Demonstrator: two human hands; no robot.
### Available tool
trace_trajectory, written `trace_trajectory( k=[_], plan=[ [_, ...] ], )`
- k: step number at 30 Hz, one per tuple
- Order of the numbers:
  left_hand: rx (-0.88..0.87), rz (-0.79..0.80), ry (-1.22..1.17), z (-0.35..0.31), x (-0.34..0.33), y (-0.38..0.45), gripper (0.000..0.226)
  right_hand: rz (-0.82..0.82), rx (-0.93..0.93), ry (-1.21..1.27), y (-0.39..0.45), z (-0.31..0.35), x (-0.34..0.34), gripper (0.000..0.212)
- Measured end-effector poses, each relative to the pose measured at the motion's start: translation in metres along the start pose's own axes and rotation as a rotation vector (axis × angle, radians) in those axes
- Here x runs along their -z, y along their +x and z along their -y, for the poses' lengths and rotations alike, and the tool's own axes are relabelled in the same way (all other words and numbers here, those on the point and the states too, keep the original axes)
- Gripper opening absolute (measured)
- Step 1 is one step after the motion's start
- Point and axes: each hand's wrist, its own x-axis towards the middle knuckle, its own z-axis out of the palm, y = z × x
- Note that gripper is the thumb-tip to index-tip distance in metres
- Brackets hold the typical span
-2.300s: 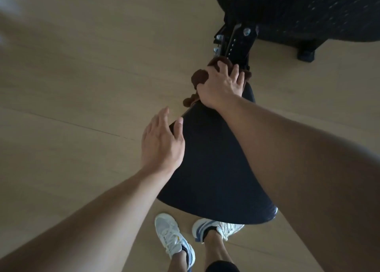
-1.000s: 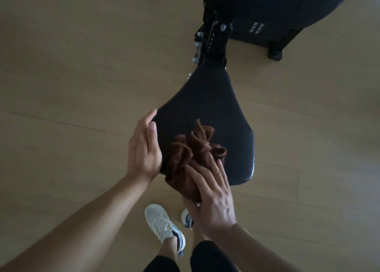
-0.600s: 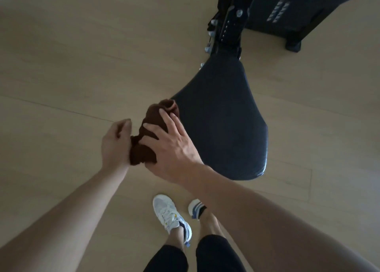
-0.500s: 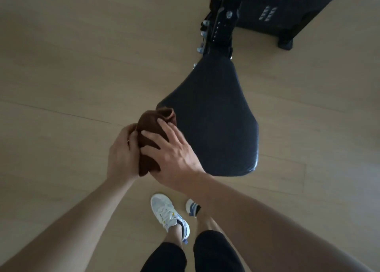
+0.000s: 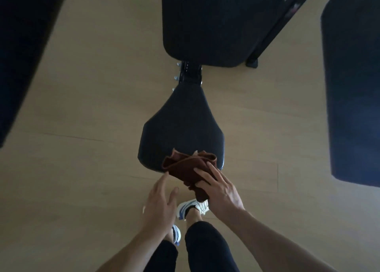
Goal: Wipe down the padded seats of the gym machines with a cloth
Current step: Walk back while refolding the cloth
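Note:
A black padded seat (image 5: 181,125), narrow at the far end and wide toward me, sits in the middle of the view. A brown cloth (image 5: 187,168) lies bunched over its near edge and hangs below it. My right hand (image 5: 218,187) grips the cloth's lower right part. My left hand (image 5: 160,206) floats just left of the cloth with fingers spread, a fingertip close to its left corner, holding nothing. A black back pad (image 5: 207,22) rises beyond the seat, joined by a metal bracket (image 5: 190,73).
Light wooden floor (image 5: 82,168) surrounds the seat. A dark padded bench (image 5: 353,86) runs along the right side, and another dark shape (image 5: 22,45) fills the upper left. My feet in white and blue shoes (image 5: 191,208) stand right below the seat's near edge.
The cloth has moved from the seat's left edge to its near edge under my right hand. My left hand has let go of it and opened. The view has pulled back.

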Motion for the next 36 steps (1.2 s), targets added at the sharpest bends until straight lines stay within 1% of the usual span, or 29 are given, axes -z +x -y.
trace_trajectory(
  k=[2, 4, 6, 7, 8, 9, 10, 11, 12, 13, 14, 15, 18, 20, 22, 24, 27, 29, 31, 33, 35, 36],
  plan=[
    [0.086, 0.118, -0.048, -0.017, 0.006, -0.008, 0.042, 0.069, -0.243, 0.155, -0.009, 0.018, 0.018, 0.032],
    [0.193, 0.173, -0.147, -0.040, 0.017, -0.016, 0.033, 0.143, -0.451, 0.360, -0.011, 0.045, 0.039, 0.035],
    [0.258, 0.215, -0.219, -0.064, 0.032, -0.022, 0.035, 0.208, -0.613, 0.578, -0.011, 0.075, 0.066, 0.042],
    [0.283, 0.238, -0.294, -0.074, 0.041, -0.025, 0.042, 0.214, -0.636, 0.646, -0.014, 0.088, 0.076, 0.045],
    [0.336, 0.293, -0.433, -0.080, 0.051, -0.028, 0.051, 0.205, -0.617, 0.690, -0.018, 0.100, 0.084, 0.049],
    [0.403, 0.353, -0.594, -0.085, 0.059, -0.030, 0.057, 0.200, -0.572, 0.723, -0.023, 0.109, 0.090, 0.055],
    [0.465, 0.402, -0.683, -0.089, 0.067, -0.032, 0.061, 0.195, -0.499, 0.755, -0.031, 0.117, 0.096, 0.065],
    [0.481, 0.446, -0.704, -0.089, 0.073, -0.032, 0.063, 0.196, -0.431, 0.780, -0.039, 0.120, 0.098, 0.075],
    [0.478, 0.480, -0.660, -0.092, 0.077, -0.033, 0.062, 0.186, -0.382, 0.838, -0.047, 0.122, 0.102, 0.082],
    [0.469, 0.502, -0.615, -0.095, 0.078, -0.037, 0.058, 0.177, -0.380, 0.927, -0.055, 0.123, 0.107, 0.082],
    [0.433, 0.502, -0.536, -0.097, 0.076, -0.039, 0.053, 0.145, -0.412, 1.030, -0.062, 0.123, 0.116, 0.077],
    [0.365, 0.484, -0.453, -0.103, 0.072, -0.043, 0.048, 0.079, -0.474, 1.124, -0.069, 0.121, 0.125, 0.070],
    [0.190, 0.428, -0.258, -0.126, 0.053, -0.063, 0.038, -0.210, -0.746, 1.387, -0.095, 0.106, 0.146, 0.052],
    [0.086, 0.409, -0.189, -0.144, 0.035, -0.082, 0.031, -0.342, -0.892, 1.520, -0.112, 0.090, 0.155, 0.053],
    [0.015, 0.383, -0.162, -0.159, 0.017, -0.098, 0.029, -0.428, -0.994, 1.597, -0.127, 0.071, 0.161, 0.055],
    [-0.035, 0.394, -0.136, -0.174, -0.002, -0.113, 0.027, -0.433, -1.042, 1.646, -0.143, 0.052, 0.169, 0.057],
    [-0.086, 0.481, -0.177, -0.199, -0.033, -0.136, 0.020, -0.314, -1.071, 1.672, -0.168, 0.019, 0.179, 0.069],
    [-0.088, 0.507, -0.243, -0.220, -0.054, -0.154, 0.015, -0.275, -1.050, 1.691, -0.189, -0.003, 0.191, 0.070],
    [-0.101, 0.523, -0.276, -0.241, -0.075, -0.169, 0.018, -0.242, -0.984, 1.711, -0.213, -0.024, 0.205, 0.052],
    [-0.122, 0.543, -0.275, -0.264, -0.096, -0.185, 0.022, -0.253, -0.911, 1.697, -0.243, -0.046, 0.219, 0.037],
    [-0.139, 0.549, -0.304, -0.282, -0.110, -0.194, 0.023, -0.339, -0.865, 1.635, -0.263, -0.065, 0.229, 0.033],
    [-0.158, 0.547, -0.310, -0.294, -0.122, -0.202, 0.024, -0.392, -0.853, 1.592, -0.278, -0.078, 0.236, 0.027]
  ],
)
